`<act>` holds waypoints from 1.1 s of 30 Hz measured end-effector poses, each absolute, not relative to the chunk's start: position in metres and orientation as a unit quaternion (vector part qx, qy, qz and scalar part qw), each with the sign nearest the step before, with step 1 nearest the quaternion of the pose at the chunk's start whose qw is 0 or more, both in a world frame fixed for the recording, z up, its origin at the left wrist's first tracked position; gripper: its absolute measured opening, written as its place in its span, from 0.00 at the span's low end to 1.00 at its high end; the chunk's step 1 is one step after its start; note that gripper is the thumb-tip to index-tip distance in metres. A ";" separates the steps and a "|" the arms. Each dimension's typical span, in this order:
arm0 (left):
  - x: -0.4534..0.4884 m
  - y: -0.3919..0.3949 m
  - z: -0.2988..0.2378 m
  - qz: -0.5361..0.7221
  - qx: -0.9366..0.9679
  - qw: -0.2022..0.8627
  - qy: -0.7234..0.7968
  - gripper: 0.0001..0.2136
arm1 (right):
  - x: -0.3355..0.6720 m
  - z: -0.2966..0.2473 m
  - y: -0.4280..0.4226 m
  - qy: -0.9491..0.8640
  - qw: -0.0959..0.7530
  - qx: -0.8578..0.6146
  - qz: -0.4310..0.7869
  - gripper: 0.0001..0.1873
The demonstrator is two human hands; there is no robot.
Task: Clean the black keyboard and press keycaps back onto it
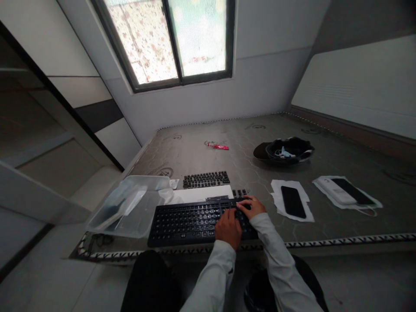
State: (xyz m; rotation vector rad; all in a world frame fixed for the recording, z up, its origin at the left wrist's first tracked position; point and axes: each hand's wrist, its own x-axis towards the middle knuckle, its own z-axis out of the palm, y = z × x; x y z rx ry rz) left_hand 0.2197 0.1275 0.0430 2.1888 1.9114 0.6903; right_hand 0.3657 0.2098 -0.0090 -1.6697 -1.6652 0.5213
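A black keyboard (182, 223) lies along the near edge of the mattress-like surface, its keycaps apparently off over much of it. My left hand (228, 229) is closed over its right part, fingers curled down to the keys. Beside it, my right hand (251, 208) has thumb and fingers bent together at the keyboard's upper right. Whatever is between the fingertips of either hand is too small to make out. Loose black keycaps (206, 179) are laid in rows behind the keyboard, with a few more keycaps (239, 192) to the right of a white sheet (201, 193).
A clear plastic box (130, 227) sits left of the keyboard. On the right are a black phone (293, 201) on white paper, a white device (339, 192) by another dark-screened phone (354, 192), and a dark cap (289, 158). A red packet (218, 146) lies farther back.
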 end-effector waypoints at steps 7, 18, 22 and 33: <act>0.220 0.128 0.043 0.204 0.738 0.061 0.641 0.20 | 0.361 -0.002 0.205 -0.637 0.385 -0.637 0.201 0.11; 0.221 0.130 0.046 0.148 0.746 0.058 0.646 0.23 | 0.357 0.000 0.204 -0.618 0.387 -0.657 0.192 0.10; 0.221 0.132 0.046 0.150 0.753 0.055 0.638 0.23 | 0.356 0.003 0.203 -0.621 0.376 -0.661 0.190 0.09; 0.221 0.132 0.049 0.138 0.755 0.052 0.639 0.21 | 0.352 0.008 0.203 -0.618 0.365 -0.672 0.179 0.06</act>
